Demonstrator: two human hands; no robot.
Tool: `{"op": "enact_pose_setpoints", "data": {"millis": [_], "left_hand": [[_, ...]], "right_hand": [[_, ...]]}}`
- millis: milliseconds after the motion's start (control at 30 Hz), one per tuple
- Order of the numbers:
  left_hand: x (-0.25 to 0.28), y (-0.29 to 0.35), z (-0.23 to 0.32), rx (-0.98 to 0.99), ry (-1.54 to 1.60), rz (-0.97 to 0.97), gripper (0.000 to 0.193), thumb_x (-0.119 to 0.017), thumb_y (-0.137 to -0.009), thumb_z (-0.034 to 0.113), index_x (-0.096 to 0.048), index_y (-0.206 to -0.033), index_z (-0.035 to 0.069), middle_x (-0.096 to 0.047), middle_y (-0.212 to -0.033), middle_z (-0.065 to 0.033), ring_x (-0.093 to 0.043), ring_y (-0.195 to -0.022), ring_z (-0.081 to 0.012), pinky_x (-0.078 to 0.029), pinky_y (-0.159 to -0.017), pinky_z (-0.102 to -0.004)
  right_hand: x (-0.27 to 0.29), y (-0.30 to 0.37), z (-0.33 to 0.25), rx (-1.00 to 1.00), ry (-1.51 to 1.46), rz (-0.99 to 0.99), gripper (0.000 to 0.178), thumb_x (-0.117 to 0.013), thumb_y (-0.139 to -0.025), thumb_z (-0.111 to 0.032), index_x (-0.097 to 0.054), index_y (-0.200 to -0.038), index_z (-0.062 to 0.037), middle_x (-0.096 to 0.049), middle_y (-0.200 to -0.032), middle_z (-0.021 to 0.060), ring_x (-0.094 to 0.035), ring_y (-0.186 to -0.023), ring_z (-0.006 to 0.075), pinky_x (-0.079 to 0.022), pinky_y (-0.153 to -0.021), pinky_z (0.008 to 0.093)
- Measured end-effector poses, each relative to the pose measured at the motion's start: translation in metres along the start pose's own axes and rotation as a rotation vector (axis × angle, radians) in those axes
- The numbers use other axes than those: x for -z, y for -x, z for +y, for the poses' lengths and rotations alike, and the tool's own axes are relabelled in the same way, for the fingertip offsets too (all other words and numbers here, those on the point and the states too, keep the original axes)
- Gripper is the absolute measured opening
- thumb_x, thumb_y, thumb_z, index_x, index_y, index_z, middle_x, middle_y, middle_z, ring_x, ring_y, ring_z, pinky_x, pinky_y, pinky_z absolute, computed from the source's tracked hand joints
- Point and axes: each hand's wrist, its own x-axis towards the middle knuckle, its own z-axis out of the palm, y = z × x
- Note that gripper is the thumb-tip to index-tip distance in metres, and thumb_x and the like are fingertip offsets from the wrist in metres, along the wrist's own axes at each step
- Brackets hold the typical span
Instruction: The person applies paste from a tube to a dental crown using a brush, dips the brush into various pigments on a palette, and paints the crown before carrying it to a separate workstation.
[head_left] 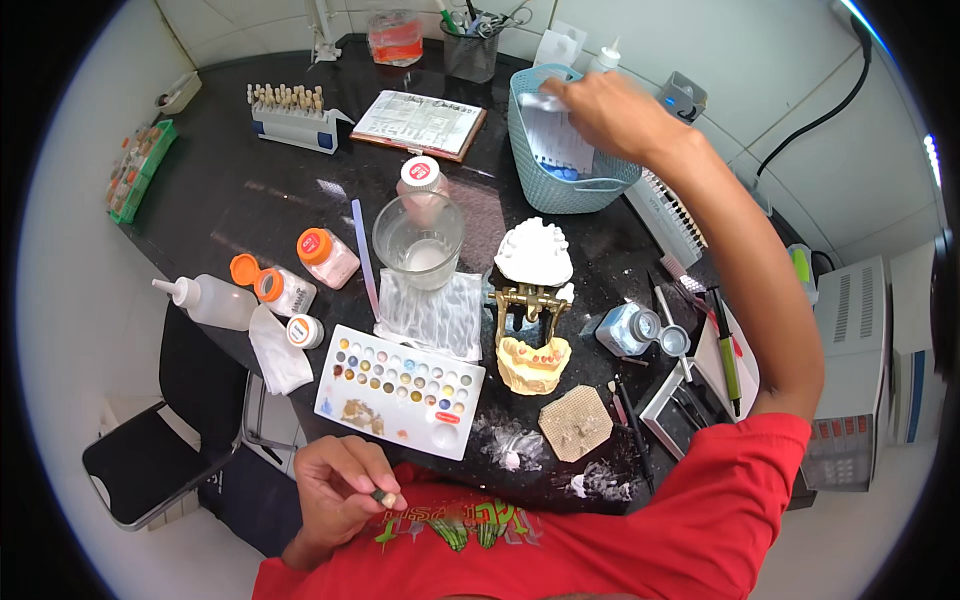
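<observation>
Near my shirt, my left hand [345, 487] pinches a small tooth-coloured piece with a dark base [385, 497] between thumb and fingers. My right hand [610, 112] reaches over a light-blue woven basket [590, 198] at the back, its fingertips down by white papers [560, 145] inside. Blur hides whether those fingers grip anything. In front of me, a brass articulator [530, 300] carries a white plaster cast [533, 250] and a yellowish dental cast [533, 365]. A white paint palette [400, 392] lies beside it, nearest my left hand.
A glass of cloudy liquid [420, 245] stands on the table among powder jars [327, 258]. A honeycomb firing tray [575, 423] lies near the front edge, with brushes [635, 430] beside it. An open bottle [628, 330] stands to the right; a shade guide [295, 120] sits back left.
</observation>
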Motion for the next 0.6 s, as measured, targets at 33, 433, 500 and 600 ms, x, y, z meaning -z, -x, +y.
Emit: {"op": "enact_pose_setpoints", "data": {"millis": [33, 433, 500, 600], "left_hand": [[0.000, 0.001, 0.001, -0.009, -0.007, 0.011, 0.022, -0.075, -0.080, 0.004, -0.054, -0.085, 0.001, -0.061, -0.084, -0.0163, -0.065, -0.071, -0.0189, -0.062, -0.067, -0.0338], [0.001, 0.002, 0.001, -0.014, -0.014, 0.013, 0.025, -0.077, -0.078, 0.005, -0.052, -0.084, 0.002, -0.060, -0.082, -0.0139, -0.060, -0.066, -0.0178, -0.060, -0.058, -0.0312], [-0.004, 0.005, 0.000, -0.022, -0.035, 0.031, 0.026, -0.077, -0.078, 0.006, -0.052, -0.083, 0.003, -0.059, -0.081, -0.0132, -0.059, -0.066, -0.0173, -0.059, -0.056, -0.0303], [-0.005, 0.011, 0.000, -0.053, -0.102, 0.092, 0.033, -0.079, -0.077, 0.011, -0.048, -0.082, 0.004, -0.057, -0.078, -0.0103, -0.055, -0.062, -0.0141, -0.057, -0.051, -0.0269]], "right_hand": [[0.007, 0.001, 0.003, 0.004, -0.015, 0.054, 0.044, -0.058, -0.074, 0.003, -0.058, -0.118, -0.0045, -0.066, -0.080, 0.0226, -0.066, -0.076, 0.0386, -0.053, -0.071, 0.0453], [0.052, 0.028, -0.008, -0.073, -0.143, 0.126, 0.035, -0.058, -0.081, -0.007, -0.057, -0.116, 0.0008, -0.062, -0.109, 0.0239, -0.063, -0.098, 0.0376, -0.051, -0.085, 0.0432], [0.037, 0.036, 0.005, 0.020, -0.164, 0.112, 0.043, -0.062, -0.083, -0.015, -0.052, -0.121, 0.0034, -0.060, -0.110, 0.0248, -0.059, -0.105, 0.0377, -0.048, -0.089, 0.0434], [0.064, 0.054, -0.002, 0.038, -0.191, 0.145, 0.048, -0.063, -0.085, -0.020, -0.049, -0.125, 0.0024, -0.059, -0.112, 0.0260, -0.058, -0.107, 0.0372, -0.047, -0.091, 0.0440]]}}
